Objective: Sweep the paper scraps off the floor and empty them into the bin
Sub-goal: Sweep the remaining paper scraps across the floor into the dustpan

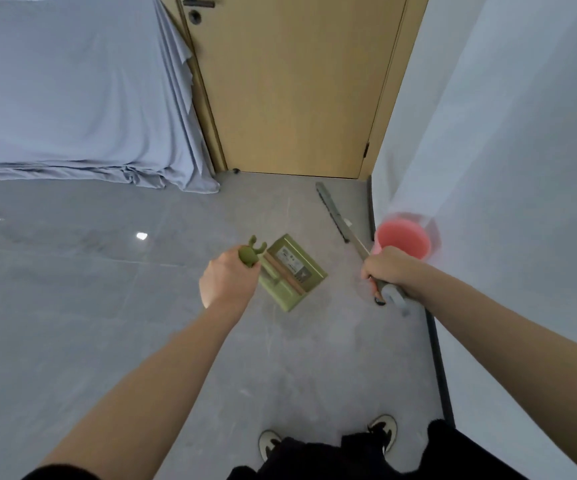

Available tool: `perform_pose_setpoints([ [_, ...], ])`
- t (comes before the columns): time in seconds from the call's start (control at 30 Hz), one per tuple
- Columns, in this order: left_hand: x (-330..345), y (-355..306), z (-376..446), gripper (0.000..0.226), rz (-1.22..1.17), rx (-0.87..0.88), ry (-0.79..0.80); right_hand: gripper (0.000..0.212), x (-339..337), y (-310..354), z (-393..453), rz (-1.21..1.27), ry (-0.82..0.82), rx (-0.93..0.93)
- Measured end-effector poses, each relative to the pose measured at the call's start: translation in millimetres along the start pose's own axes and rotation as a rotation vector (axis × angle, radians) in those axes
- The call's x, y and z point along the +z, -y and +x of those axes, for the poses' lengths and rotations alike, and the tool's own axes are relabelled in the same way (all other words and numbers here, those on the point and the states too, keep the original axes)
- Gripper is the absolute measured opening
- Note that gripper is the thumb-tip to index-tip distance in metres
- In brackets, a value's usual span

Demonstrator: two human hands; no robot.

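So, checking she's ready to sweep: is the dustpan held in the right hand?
No, the left hand grips the green dustpan handle, while the right hand holds the broom.

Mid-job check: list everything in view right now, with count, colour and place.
dustpan: one, olive green, over the floor centre, handle in the left hand
broom: one, grey, slanting toward the door, handle in the right hand
bin: one, pink, by the right wall
door: one, tan wood, ahead
cloth: one, pale grey, draped at left
floor: grey tiles
shoes: two, pale with dark parts, bottom edge
left hand: grips the dustpan handle
right hand: grips the broom handle
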State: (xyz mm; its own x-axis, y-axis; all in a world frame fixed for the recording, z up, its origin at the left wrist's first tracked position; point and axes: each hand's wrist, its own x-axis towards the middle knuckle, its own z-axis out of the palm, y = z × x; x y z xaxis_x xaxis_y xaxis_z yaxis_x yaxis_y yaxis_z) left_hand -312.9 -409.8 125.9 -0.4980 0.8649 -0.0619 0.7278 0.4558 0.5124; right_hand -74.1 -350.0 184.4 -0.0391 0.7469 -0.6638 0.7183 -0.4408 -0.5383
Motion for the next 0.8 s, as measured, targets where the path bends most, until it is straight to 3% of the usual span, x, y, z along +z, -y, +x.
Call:
perform_pose_setpoints([
  [0.23, -51, 117, -10, 0.015, 0.014, -0.19, -0.045, 0.039, 110, 70, -16, -0.157, 0.11, -0.052],
  [0.43, -96, 208, -41, 0.01, -0.022, -0.386, -0.136, 0.01, 206, 120, -25, -0.246, 0.227, -0.084],
  [0.8, -152, 353, -110, 0.01, -0.072, -0.873, -0.351, 0.005, 372, 213, -55, -0.639, 0.527, -0.302],
])
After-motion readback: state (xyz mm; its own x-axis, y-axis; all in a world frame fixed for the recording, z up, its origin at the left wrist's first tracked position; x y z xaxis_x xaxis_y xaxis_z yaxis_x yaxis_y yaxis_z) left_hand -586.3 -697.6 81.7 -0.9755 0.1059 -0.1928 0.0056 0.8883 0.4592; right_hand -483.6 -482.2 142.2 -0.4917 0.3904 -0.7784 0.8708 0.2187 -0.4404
